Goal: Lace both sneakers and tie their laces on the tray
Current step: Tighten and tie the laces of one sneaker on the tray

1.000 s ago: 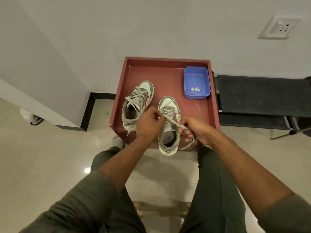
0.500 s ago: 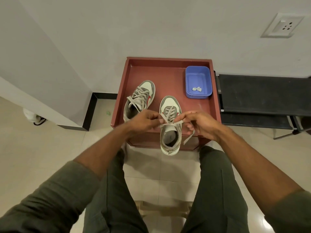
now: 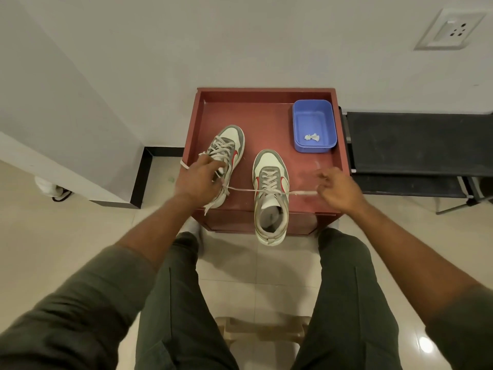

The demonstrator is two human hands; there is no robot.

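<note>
Pulling the lace (image 3: 241, 190) taut sideways across the right sneaker (image 3: 270, 193), left hand (image 3: 198, 178) and right hand (image 3: 337, 189) each pinching an end, one either side

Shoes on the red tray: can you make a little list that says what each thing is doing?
right sneaker: heel overhangs the tray's near edge, lace stretched sideways
left sneaker: laced, ends loose
left hand: holds one lace end
right hand: holds the other end
tray: red
blue tub: far right corner, white scrap inside
</note>
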